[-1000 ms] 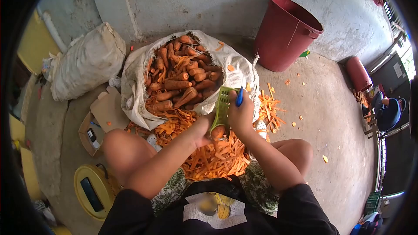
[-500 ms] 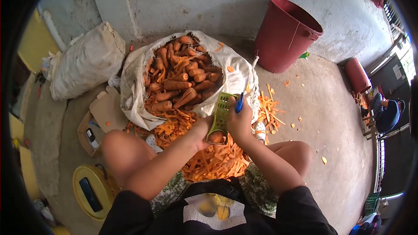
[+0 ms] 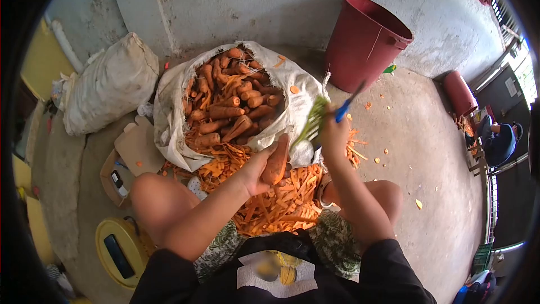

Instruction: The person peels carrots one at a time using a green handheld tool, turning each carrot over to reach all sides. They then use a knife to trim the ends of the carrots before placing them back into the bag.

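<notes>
An unpeeled-looking carrot point(image 3: 276, 161) points up and away in my left hand point(image 3: 260, 172), whose fingers wrap round its lower part. My right hand point(image 3: 336, 134), raised to the right of it, grips a green grater point(image 3: 313, 119), smeared by motion. The same hand also holds a blue-handled knife point(image 3: 341, 114), its dark blade slanting up to the right. Grater and carrot are apart. Beneath both hands lies a heap of orange carrot peelings point(image 3: 281, 205). Just beyond, an open white sack point(image 3: 301, 95) is full of carrots point(image 3: 228, 111).
A tall red bin point(image 3: 365, 45) stands by the wall at the right. Another stuffed white sack point(image 3: 112, 84) leans at the left. Closer in are an open cardboard box point(image 3: 140, 146) and a yellow lidded bucket point(image 3: 107, 247) with a phone point(image 3: 118, 255) on it. A person point(image 3: 499, 146) sits far right.
My right hand has moved up and right, taking the grater and knife away from the carrot. In my left hand the carrot now stands exposed, tilted upward.
</notes>
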`<state>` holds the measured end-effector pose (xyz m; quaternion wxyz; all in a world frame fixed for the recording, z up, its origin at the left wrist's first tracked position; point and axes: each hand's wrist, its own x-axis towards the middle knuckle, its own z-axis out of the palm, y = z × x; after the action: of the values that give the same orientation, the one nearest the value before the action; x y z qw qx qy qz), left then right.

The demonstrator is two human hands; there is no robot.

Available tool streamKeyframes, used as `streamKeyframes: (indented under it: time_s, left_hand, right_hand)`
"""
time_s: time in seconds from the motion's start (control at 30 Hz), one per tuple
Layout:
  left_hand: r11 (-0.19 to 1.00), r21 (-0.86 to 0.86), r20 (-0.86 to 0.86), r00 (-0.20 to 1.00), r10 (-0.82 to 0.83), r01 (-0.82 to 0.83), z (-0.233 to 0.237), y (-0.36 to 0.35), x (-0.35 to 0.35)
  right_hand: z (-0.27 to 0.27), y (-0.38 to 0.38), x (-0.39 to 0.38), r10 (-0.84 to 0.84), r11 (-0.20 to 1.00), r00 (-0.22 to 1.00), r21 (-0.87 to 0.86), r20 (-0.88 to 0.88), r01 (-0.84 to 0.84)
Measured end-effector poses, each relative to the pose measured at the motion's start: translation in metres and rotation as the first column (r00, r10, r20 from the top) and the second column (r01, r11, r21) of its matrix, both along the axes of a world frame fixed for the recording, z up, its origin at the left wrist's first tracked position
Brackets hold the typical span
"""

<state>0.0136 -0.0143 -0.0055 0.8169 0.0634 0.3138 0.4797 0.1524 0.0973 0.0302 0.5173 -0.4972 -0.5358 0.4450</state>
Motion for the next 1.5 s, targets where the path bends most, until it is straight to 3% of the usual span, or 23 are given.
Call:
streamKeyframes:
  time_s: [0.07, 0.17, 0.27, 0.33, 0.37, 0.4, 0.43, 0.47, 0.5, 0.6, 0.7, 0.73, 0.87, 0.93, 1.0, 1.03, 1.1, 1.13, 1.23, 1.3, 1.37, 1.43, 1.5]
  left_hand:
    - [0.999, -0.033, -0.024, 0.999, 0.037, -0.037, 0.006, 0.002, 0.007]
    - [0.993, -0.056, 0.016, 0.995, 0.103, -0.102, -0.002, -0.002, 0.013]
    - [0.998, 0.039, 0.063, 0.997, 0.043, -0.046, -0.022, 0.001, 0.006]
    - [0.963, 0.213, 0.142, 0.970, -0.196, 0.164, -0.033, 0.002, -0.002]
    - [0.963, 0.214, 0.142, 0.970, -0.199, 0.166, -0.016, -0.002, 0.003]
    - [0.973, 0.124, -0.046, 0.980, -0.192, 0.196, 0.014, -0.011, 0.011]
    - [0.978, 0.030, -0.234, 0.953, -0.194, 0.206, 0.030, -0.016, 0.015]
    - [0.975, 0.042, -0.099, 0.972, -0.211, 0.216, 0.019, -0.017, 0.014]
    - [0.975, 0.041, -0.101, 0.972, -0.212, 0.217, 0.011, -0.014, 0.011]
    - [0.994, 0.073, -0.002, 0.997, -0.076, 0.076, -0.012, -0.004, 0.005]
    - [0.999, -0.023, -0.031, 0.999, 0.037, -0.038, 0.001, -0.004, 0.008]
    - [0.997, 0.071, 0.120, 0.993, 0.006, -0.015, -0.016, 0.001, 0.004]
    - [0.993, -0.055, -0.095, 0.991, 0.094, -0.100, -0.002, -0.002, 0.014]
    - [1.000, -0.005, -0.122, 0.993, -0.007, 0.007, -0.011, 0.000, 0.011]
    - [0.990, -0.005, -0.170, 0.976, -0.137, 0.139, -0.003, -0.005, 0.016]
    - [0.986, -0.049, -0.183, 0.969, -0.165, 0.159, 0.009, -0.011, 0.024]
    - [0.972, 0.022, -0.098, 0.968, -0.230, 0.233, 0.010, -0.014, 0.026]
    - [0.979, 0.034, -0.045, 0.979, -0.201, 0.203, 0.013, -0.013, 0.024]
    - [0.980, 0.108, 0.078, 0.981, -0.178, 0.169, 0.009, -0.003, 0.013]
    - [0.998, -0.065, -0.118, 0.993, 0.004, -0.012, 0.017, -0.002, 0.014]
    - [1.000, -0.019, -0.091, 0.996, 0.021, -0.023, -0.007, 0.002, 0.013]
    - [0.992, -0.049, 0.095, 0.988, 0.123, -0.119, -0.009, 0.001, 0.015]
    - [0.993, -0.028, 0.069, 0.991, 0.118, -0.116, -0.005, 0.002, 0.016]
  right_hand:
    - [-0.001, -0.033, -0.016, 0.166, 0.986, 0.985, 0.015, 0.045, -0.166]
    - [-0.005, -0.053, -0.025, 0.142, 0.966, 0.954, 0.173, 0.263, -0.192]
    - [-0.006, -0.048, -0.022, 0.112, 0.975, 0.928, 0.142, 0.356, -0.172]
    - [-0.029, -0.017, -0.017, 0.030, 0.991, 0.970, 0.120, 0.242, -0.060]
    - [-0.024, 0.006, -0.007, -0.144, 0.979, 0.923, 0.185, 0.357, 0.081]
    - [-0.021, 0.025, 0.005, -0.206, 0.977, 0.912, 0.131, 0.353, 0.170]
    - [-0.032, 0.047, 0.019, -0.284, 0.948, 0.906, 0.231, 0.314, 0.218]
    - [-0.024, 0.053, 0.026, -0.315, 0.947, 0.913, 0.150, 0.259, 0.284]
    - [-0.022, 0.057, 0.032, -0.287, 0.958, 0.938, 0.063, 0.196, 0.280]
    - [-0.006, 0.017, 0.012, -0.065, 0.996, 0.997, 0.069, 0.039, 0.062]
    - [-0.003, -0.033, -0.013, 0.159, 0.984, 0.980, 0.059, 0.117, -0.167]
    - [0.000, -0.044, -0.017, 0.209, 0.975, 0.967, 0.043, 0.149, -0.217]
    - [-0.009, -0.053, -0.023, 0.176, 0.962, 0.930, 0.144, 0.324, -0.232]
    - [-0.007, -0.049, -0.021, 0.050, 0.967, 0.893, 0.200, 0.446, -0.155]
    - [-0.015, -0.016, -0.009, -0.056, 0.990, 0.929, 0.144, 0.366, 0.003]
    - [-0.019, 0.011, 0.002, -0.175, 0.967, 0.931, 0.233, 0.321, 0.101]
    - [-0.025, 0.050, 0.026, -0.365, 0.931, 0.860, 0.157, 0.357, 0.330]
    - [-0.021, 0.056, 0.032, -0.324, 0.946, 0.921, 0.084, 0.218, 0.313]
    - [-0.009, 0.026, 0.014, -0.195, 0.977, 0.976, 0.111, 0.099, 0.184]
    - [-0.008, -0.008, -0.005, 0.041, 0.997, 0.999, 0.068, -0.001, -0.041]
    - [0.006, -0.040, -0.020, 0.152, 0.988, 0.988, -0.004, 0.008, -0.152]
    - [0.004, -0.054, -0.023, 0.194, 0.977, 0.964, 0.058, 0.185, -0.207]
    - [0.000, -0.051, -0.023, 0.160, 0.979, 0.958, 0.087, 0.239, -0.185]
